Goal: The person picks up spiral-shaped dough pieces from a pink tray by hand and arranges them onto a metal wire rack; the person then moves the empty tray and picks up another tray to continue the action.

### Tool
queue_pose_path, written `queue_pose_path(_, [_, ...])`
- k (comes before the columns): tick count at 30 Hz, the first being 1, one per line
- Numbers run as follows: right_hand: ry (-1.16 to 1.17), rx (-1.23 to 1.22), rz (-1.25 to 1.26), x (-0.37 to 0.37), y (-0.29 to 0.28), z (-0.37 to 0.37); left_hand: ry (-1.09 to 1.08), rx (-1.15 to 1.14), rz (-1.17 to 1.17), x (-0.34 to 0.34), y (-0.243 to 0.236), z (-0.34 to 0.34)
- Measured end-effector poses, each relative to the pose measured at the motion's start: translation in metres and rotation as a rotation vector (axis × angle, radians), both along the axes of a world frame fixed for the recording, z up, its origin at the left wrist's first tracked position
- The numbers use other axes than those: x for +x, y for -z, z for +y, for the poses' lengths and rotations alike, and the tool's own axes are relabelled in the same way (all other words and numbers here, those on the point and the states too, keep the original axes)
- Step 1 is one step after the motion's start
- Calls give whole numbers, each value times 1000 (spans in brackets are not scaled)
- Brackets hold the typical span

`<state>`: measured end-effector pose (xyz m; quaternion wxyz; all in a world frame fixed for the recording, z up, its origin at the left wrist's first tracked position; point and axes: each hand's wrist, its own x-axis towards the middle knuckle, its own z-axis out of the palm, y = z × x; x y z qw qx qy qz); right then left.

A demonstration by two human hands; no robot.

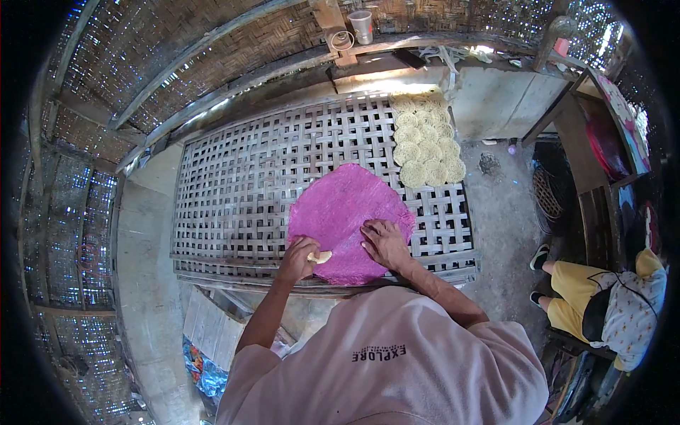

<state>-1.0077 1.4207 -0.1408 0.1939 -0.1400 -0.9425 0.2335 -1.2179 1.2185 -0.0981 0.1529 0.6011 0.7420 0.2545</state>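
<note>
A large, roughly round pink sheet (346, 205) with a rough surface lies flat on a woven bamboo rack (241, 191). My left hand (300, 256) is closed round a small pale yellow curved piece (321, 257), at the sheet's near left edge. My right hand (386, 244) rests on the near right part of the sheet, fingers apart and nothing seen in them. Several thin, pale yellow lacy discs (430, 150) lie in overlapping rows at the rack's far right end.
A cup (361, 27) stands near a wooden post beyond the rack. To the right, a person (602, 297) in yellow trousers sits near a wooden cabinet (588, 142). Colourful plastic bags (207, 372) lie below on the left. Woven bamboo walls (191, 42) enclose the place.
</note>
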Motion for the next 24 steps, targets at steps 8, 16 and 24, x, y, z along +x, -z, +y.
queue_pose_path(8, [8,-6,-2,-5,-5,4,-31,-45,-397,-20,12,-55])
queue_pose_path(16, [37,-58,33,-6,0,10,-623,137,-512,0,-5,-37])
queue_pose_path(24, [205,-2116,390,7,-36,38,-33,212,-241,112,-52,102])
